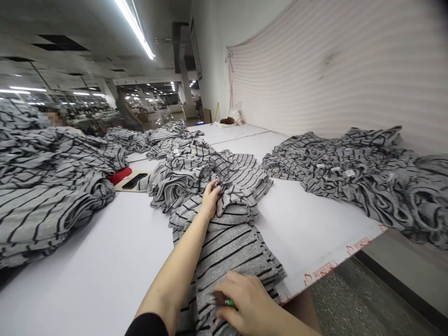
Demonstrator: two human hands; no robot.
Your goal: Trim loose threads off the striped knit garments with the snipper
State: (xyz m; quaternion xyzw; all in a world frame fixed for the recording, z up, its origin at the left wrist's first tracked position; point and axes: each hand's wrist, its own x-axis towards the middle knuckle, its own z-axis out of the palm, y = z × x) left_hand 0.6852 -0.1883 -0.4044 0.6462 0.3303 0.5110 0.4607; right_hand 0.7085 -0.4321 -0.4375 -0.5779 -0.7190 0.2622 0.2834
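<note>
The left hand (210, 199) clamps its fingers on gray striped cloth (231, 252); the right hand (247, 301) closes its fingers on something green (229, 302), maybe a tool.

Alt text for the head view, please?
The left hand grips a fold of grey striped knit fabric on a long white table, and the right hand holds a small green object. More striped piles lie on either side.
</note>
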